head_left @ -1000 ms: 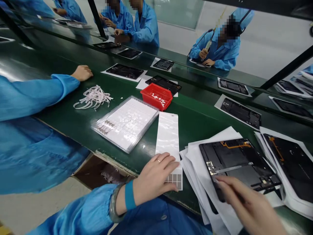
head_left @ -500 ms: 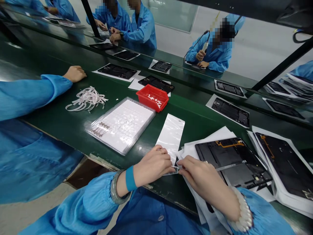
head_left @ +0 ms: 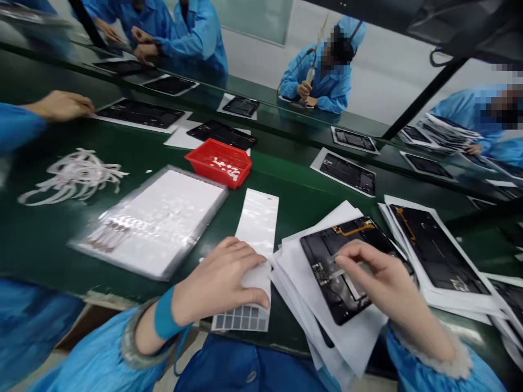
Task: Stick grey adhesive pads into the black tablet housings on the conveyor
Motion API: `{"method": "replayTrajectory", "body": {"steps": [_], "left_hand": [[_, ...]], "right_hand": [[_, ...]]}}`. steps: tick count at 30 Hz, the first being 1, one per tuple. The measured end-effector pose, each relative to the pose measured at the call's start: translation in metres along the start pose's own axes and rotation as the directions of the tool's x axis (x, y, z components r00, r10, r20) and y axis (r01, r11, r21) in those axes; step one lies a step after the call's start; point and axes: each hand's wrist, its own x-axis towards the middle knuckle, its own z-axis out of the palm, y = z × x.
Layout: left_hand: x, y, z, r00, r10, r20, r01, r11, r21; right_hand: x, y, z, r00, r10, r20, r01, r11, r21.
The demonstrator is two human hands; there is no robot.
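Observation:
My left hand (head_left: 223,280) rests on a white sticker sheet (head_left: 259,218), its thumb and forefinger spread apart. Rows of grey squares (head_left: 241,319) show at the sheet's near end, below the thumb. My right hand (head_left: 379,283) is pinched over a black tablet housing (head_left: 339,305). Between its thumb and forefinger is a small, pale, see-through sticker (head_left: 332,260), partly hidden by the fingertips. An orange flex cable (head_left: 355,227) runs along the housing's far edge. Loose white paper sheets (head_left: 294,272) lie beneath the housing.
A red bin (head_left: 218,158) holds small white pieces. Left of it are a clear-edged tray (head_left: 180,218) with a white surface and a heap of white strips (head_left: 77,174). More housings on paper (head_left: 439,250) lie at right. A co-worker's hand (head_left: 61,106) reaches in at left.
My right hand has left the sheet's near end and moved right, over the housing. My left hand has opened on the sheet. The housing is turned. The co-worker's hand now reaches a far housing's paper.

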Motion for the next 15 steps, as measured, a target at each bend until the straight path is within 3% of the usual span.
{"method": "replayTrajectory", "body": {"steps": [3,6,10,15], "left_hand": [[0.018,0.016,0.007,0.986,0.162,-0.039,-0.161,0.986,0.044],[0.040,0.033,0.031,0.948,0.316,-0.048,-0.307,0.942,0.138],[0.051,0.039,0.053,0.931,0.366,-0.003,-0.361,0.920,0.152],[0.045,0.035,0.050,0.930,0.367,-0.031,-0.360,0.924,0.125]], "right_hand": [[-0.007,0.026,-0.012,0.985,0.172,0.015,-0.173,0.983,0.065],[-0.011,0.044,0.004,0.978,0.209,0.014,-0.209,0.976,0.053],[-0.013,0.050,0.030,0.975,0.204,-0.083,-0.203,0.979,0.022],[-0.018,0.048,0.038,0.973,0.202,-0.116,-0.206,0.978,-0.027]]}}
